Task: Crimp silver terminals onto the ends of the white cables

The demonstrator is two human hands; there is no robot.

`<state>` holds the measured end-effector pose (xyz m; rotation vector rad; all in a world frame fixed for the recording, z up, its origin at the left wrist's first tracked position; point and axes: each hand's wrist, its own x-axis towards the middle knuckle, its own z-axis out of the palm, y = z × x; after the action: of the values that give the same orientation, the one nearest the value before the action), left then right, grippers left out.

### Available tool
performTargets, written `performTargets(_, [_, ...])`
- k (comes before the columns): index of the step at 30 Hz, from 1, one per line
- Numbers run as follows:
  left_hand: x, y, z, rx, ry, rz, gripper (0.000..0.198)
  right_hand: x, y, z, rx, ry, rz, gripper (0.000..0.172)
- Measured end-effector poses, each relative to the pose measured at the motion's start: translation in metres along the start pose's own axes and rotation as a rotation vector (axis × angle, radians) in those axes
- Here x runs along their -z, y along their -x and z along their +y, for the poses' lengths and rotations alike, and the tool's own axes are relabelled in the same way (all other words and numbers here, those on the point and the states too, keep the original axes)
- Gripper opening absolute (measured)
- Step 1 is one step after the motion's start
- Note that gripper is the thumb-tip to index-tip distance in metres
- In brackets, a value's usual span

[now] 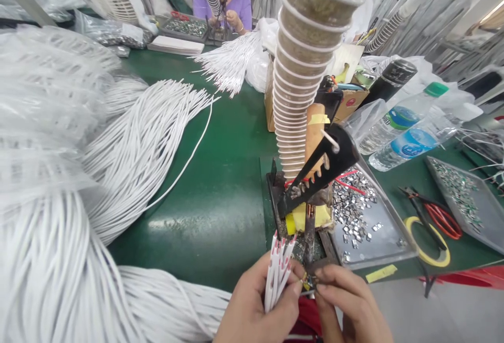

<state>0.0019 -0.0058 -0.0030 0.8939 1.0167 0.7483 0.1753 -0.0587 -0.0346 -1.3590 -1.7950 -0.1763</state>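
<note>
My left hand (pixel 262 303) is closed around several white wires (pixel 277 274) with reddish tips, which point upward. At the lower centre my right hand (pixel 348 301) has its thumb and fingers pinched together at a small part (pixel 309 281), too small to make out. The fingertips of both hands nearly meet there, at the foot of a dark metal stand (pixel 310 238). Above the hands, a black slotted bracket (pixel 323 172) leans beside a ribbed hose (pixel 299 64). To the right is a metal tray (pixel 388 232) with many small metal pieces (pixel 354 211).
Large bundles of white wire (pixel 145 143) fill the left side. Yellow tape (pixel 427 242), red-handled pliers (pixel 443 219), a second tray (pixel 484 209) and two bottles (pixel 413 143) stand right. A person in purple (pixel 244 4) sits across the green table (pixel 220 175).
</note>
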Motion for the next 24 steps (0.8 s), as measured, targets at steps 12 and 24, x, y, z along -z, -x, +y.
performTargets(12, [0.0,-0.004,0.011,0.079,0.063,0.016,0.013,-0.004,-0.012,0.0,-0.012,-0.044,0.018,0.018])
performTargets(24, [0.003,0.002,-0.002,0.037,0.024,-0.073,0.014,0.007,-0.008,-0.006,-0.249,-0.006,0.173,0.014])
